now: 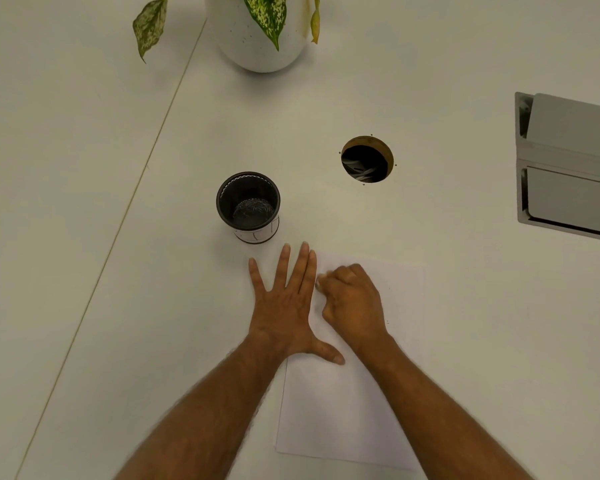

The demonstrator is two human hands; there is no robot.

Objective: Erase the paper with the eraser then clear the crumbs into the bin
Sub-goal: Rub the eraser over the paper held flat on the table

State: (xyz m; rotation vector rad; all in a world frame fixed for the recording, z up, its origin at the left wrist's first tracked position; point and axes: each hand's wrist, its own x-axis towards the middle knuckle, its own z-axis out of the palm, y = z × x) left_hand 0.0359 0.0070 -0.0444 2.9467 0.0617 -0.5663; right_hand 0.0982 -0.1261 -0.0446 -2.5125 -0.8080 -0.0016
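A white sheet of paper [343, 410] lies flat on the white table in front of me. My left hand [286, 306] rests flat on the paper's left edge, fingers spread and holding nothing. My right hand [352, 303] is curled into a fist over the paper's upper left part, its fingertips pinched on a small pale eraser [318, 281] that barely shows. A small black mesh bin [248, 202] stands upright on the table just beyond my left fingertips.
A round cable hole [367, 159] opens in the table beyond the paper. A metal flap box [568, 168] is set in the table at the right edge. A white plant pot [262, 39] stands at the back. A table seam [146, 168] runs diagonally on the left.
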